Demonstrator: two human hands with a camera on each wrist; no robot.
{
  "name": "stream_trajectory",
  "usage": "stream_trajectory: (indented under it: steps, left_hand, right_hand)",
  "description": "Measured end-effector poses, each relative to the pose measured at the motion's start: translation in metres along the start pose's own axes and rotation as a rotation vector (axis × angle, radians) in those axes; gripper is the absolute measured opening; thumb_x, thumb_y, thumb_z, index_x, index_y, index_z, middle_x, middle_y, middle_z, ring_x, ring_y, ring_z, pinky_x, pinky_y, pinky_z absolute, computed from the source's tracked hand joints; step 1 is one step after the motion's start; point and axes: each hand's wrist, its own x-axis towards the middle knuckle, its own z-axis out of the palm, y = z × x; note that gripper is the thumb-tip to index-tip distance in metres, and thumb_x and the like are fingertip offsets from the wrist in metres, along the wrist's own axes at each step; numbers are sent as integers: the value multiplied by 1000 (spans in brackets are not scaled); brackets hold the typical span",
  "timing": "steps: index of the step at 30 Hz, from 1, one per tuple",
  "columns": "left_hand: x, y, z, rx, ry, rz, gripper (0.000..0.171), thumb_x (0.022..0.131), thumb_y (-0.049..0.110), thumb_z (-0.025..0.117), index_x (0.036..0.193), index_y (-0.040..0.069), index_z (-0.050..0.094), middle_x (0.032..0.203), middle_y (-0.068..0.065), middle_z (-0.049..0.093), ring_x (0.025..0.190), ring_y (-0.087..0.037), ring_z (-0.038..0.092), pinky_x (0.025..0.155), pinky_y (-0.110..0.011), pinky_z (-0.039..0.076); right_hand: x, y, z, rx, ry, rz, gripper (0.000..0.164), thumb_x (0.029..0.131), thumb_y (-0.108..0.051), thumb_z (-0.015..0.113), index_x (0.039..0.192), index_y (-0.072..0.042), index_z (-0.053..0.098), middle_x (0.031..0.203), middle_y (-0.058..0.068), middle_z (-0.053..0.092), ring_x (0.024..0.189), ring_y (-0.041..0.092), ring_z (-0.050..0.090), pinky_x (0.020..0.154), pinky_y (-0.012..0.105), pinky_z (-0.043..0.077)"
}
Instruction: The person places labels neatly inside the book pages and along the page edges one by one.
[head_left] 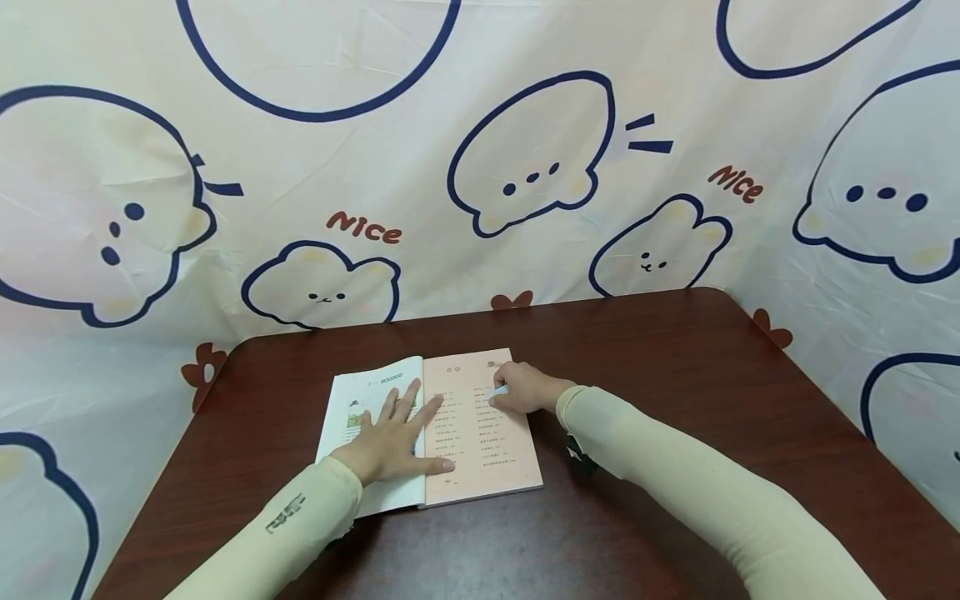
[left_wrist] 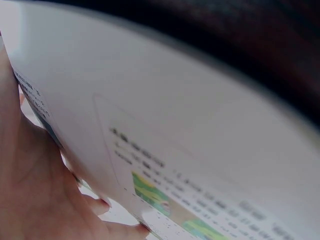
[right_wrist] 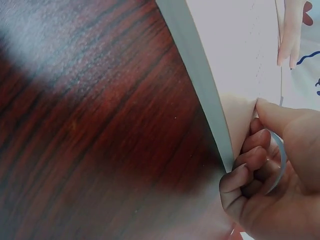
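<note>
An open book (head_left: 517, 475) lies on the dark wood table, a white page with a small green picture on its left and a pink page with columns of print on its right. My left hand (head_left: 390, 444) rests across the middle of the book with its fingers spread, the thumb over the pink page. At the upper right edge of that page is my right hand (head_left: 528, 389), its fingers curled around a thin, pale blue, bent strip (right_wrist: 282, 155). In the right wrist view its thumb tip touches the page. What the strip is made of cannot be seen.
The brown table (head_left: 675, 400) extends around the book, with rounded far corners. A pale cloth (head_left: 420, 175) printed with cartoon outlines hangs behind it and along both sides. Something dark (head_left: 581, 457) shows under the right sleeve at the wrist.
</note>
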Motion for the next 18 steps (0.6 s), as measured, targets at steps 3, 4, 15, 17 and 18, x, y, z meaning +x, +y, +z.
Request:
stream_trajectory:
  steps: [3, 4, 15, 17, 18]
  left_hand:
    - [0, 0, 0, 0, 0, -2, 108, 80, 85, 56, 164, 30, 15, 172, -14, -7, 156, -50, 2, 108, -85, 13]
    - [0, 0, 0, 0, -1, -3, 108, 80, 85, 56, 164, 30, 15, 172, -14, -7, 156, -50, 2, 109, -85, 13]
    - [0, 1, 0, 0, 5, 1, 108, 80, 84, 56, 164, 30, 15, 172, -14, -6, 156, -50, 3, 108, -85, 15]
    - [-1, 1, 0, 1, 5, -1, 108, 79, 84, 56, 164, 30, 15, 172, -14, -6, 156, -50, 3, 108, -85, 15]
    - [-1, 1, 0, 0, 4, -1, 108, 79, 85, 56, 164, 30, 15, 172, -14, -6, 156, -50, 3, 108, -85, 15]
  right_hand:
    - [-3, -3, -2, -7, 3, -11, 30, 96, -22, 70, 72, -12, 57, 74, 0, 55, 59, 11, 49, 54, 20, 38]
    - [-4, -3, -2, -11, 4, -17, 30, 96, -21, 70, 71, -12, 56, 73, 0, 55, 59, 11, 49, 54, 21, 37]
    - [-2, -4, -3, -33, -5, -21, 39, 98, -18, 66, 64, -15, 48, 68, -2, 46, 56, 12, 44, 52, 21, 34]
    - [-1, -4, -2, -34, -2, -19, 38, 98, -18, 67, 64, -15, 48, 68, -2, 46, 56, 12, 43, 52, 21, 33]
    - [-1, -4, -2, -34, 0, -21, 38, 98, -18, 67, 64, -15, 49, 66, -2, 45, 56, 12, 43, 52, 21, 33]
